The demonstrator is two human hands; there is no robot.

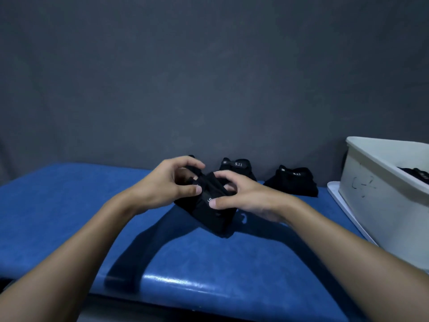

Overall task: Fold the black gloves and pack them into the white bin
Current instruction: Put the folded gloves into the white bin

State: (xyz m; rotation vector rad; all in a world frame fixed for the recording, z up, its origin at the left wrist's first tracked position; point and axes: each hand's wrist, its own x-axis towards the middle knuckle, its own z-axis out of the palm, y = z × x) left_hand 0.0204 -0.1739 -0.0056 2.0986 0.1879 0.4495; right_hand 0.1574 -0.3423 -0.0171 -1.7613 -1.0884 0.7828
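A black glove bundle (210,217) is held just above the blue padded bench (69,205), its lower part hanging toward the surface. My left hand (167,182) grips its upper left part with thumb and curled fingers. My right hand (241,194) pinches the right side, thumb on a small white label. Two more black gloves lie behind by the wall: one marked 5.11 (238,167) and another (293,182) to its right. The white bin (371,194) stands at the right, with a black glove (415,174) inside it.
A dark grey wall runs along the back of the bench. The bin sits on a white tray or lid (334,191) at the bench's right end. The bench's glossy front edge (185,282) lies near me.
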